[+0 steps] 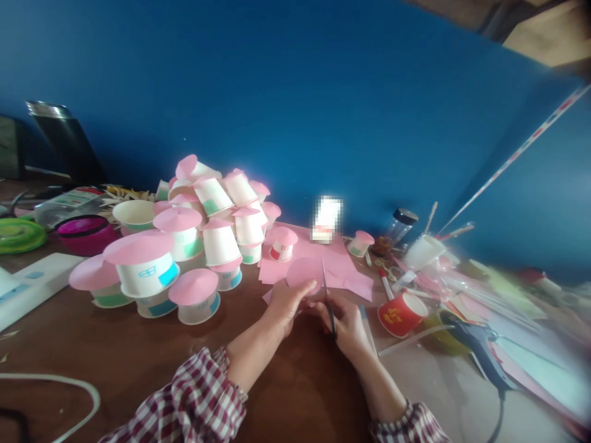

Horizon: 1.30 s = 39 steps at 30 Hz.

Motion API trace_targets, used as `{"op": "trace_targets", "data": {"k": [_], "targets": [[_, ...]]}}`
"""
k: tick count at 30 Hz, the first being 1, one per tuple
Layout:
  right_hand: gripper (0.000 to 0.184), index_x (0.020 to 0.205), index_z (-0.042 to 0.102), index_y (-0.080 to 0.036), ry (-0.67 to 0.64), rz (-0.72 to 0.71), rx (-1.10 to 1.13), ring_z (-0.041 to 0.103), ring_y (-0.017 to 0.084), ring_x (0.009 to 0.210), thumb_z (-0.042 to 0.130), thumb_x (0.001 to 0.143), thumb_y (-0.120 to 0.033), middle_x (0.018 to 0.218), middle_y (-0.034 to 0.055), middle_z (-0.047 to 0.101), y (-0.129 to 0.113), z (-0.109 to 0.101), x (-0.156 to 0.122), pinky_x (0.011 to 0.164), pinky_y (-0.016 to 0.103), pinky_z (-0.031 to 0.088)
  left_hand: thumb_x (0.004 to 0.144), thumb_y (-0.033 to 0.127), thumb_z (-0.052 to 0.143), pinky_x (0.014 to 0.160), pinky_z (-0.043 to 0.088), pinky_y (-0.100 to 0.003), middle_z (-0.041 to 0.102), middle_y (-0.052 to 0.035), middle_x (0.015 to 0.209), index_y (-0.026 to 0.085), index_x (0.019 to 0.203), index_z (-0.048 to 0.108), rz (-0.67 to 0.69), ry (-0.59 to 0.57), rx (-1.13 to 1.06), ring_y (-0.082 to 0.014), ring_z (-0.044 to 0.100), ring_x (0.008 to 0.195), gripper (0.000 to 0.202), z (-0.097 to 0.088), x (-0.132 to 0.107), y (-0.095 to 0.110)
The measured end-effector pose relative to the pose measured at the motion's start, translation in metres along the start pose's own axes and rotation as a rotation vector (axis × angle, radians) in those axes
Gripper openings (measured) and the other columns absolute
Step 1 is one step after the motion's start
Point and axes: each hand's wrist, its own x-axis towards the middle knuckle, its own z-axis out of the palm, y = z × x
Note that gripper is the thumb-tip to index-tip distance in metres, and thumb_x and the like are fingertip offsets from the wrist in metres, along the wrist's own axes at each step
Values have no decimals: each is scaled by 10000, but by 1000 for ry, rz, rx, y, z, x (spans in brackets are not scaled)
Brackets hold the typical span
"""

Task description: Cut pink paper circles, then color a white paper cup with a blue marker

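Observation:
My left hand [287, 303] pinches a round pink paper piece [302, 272] just above the brown table [138, 357]. My right hand [347, 325] is closed round a pair of scissors [329, 303], whose blades point up at the edge of the pink piece. More pink paper sheets [337, 266] lie flat behind both hands. A heap of white paper cups with pink cone lids [203, 237] stands to the left of my left hand.
A red paper cup [401, 314] lies on its side right of my right hand, with a glue gun [480, 347] beyond it. A dark-lidded jar [398, 229], pens and paper scraps crowd the right. A magenta bowl [85, 232] and green plate [18, 234] sit far left.

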Motion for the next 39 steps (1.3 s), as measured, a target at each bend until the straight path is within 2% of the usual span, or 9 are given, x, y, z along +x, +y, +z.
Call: {"op": "trace_targets", "data": {"k": [7, 13, 29, 39], "targets": [[358, 806, 660, -127, -9, -3, 41, 405, 93, 434, 599, 794, -480, 491, -29, 483, 4, 1, 0, 425, 213, 314, 570, 330, 788, 529, 497, -255, 619, -36, 639, 114, 791, 605, 9, -34, -19, -115, 567, 512, 359, -2, 2, -2], [369, 803, 654, -130, -18, 7, 75, 412, 92, 432, 614, 777, -497, 499, -30, 485, 4, 1, 1, 423, 212, 334, 566, 316, 782, 504, 477, -232, 603, -18, 585, 122, 786, 613, 5, 16, -20, -104, 557, 486, 339, -1, 2, -2], [307, 830, 652, -133, -5, -16, 94, 432, 93, 448, 616, 797, -436, 514, -35, 481, 10, 0, 0, 437, 210, 339, 534, 267, 789, 478, 467, -249, 599, -27, 538, 105, 685, 607, 4, 1, -32, -114, 541, 449, 287, 6, -7, 6], [319, 790, 643, -123, 1, -19, 76, 418, 83, 429, 605, 801, -440, 498, -36, 465, 6, 0, 1, 419, 201, 330, 527, 273, 793, 468, 458, -238, 600, -28, 545, 97, 718, 617, 2, 23, -19, -111, 542, 453, 314, 5, -6, 5]]}}
